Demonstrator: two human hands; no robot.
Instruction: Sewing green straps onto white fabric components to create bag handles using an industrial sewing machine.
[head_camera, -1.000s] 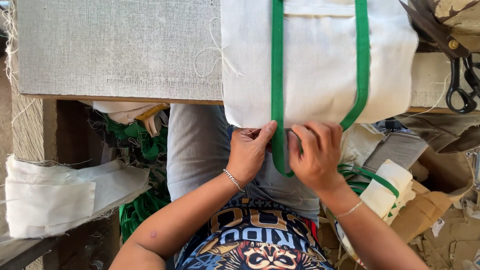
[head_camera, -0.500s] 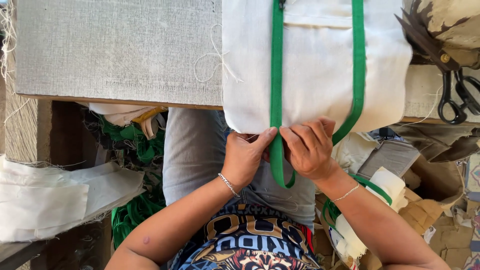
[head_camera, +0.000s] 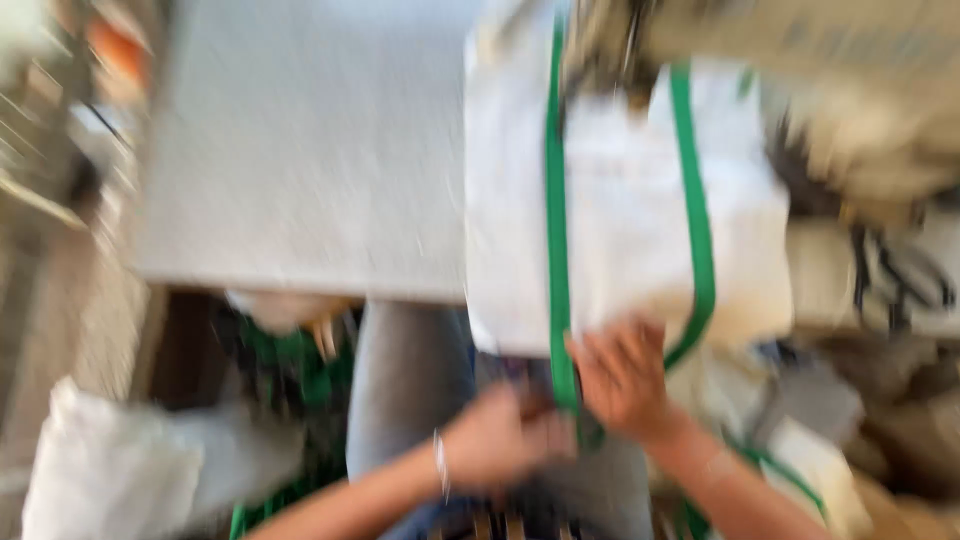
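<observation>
The picture is blurred by motion. A white cloth bag (head_camera: 620, 210) with a green strap (head_camera: 556, 240) lies on a grey table (head_camera: 300, 170), its near edge hanging over the table's front. My right hand (head_camera: 622, 378) presses on the bag's near edge beside the green strap. My left hand (head_camera: 500, 440) sits lower, over my lap, with fingers curled at the hanging end of the strap; the grip is too blurred to read. A thin bracelet (head_camera: 440, 462) is on my left wrist.
A sewing machine head (head_camera: 800, 60) stands at the top right over the bag. Black scissors (head_camera: 900, 275) lie at the right. A pile of white cloth (head_camera: 110, 470) sits lower left, green strapping (head_camera: 290, 360) under the table, more white and green bags (head_camera: 810, 470) lower right.
The view has swung and blurred. The bag now lies farther up under the machine head. My left hand has dropped from the bag's edge toward my lap; my right hand stays on the edge.
</observation>
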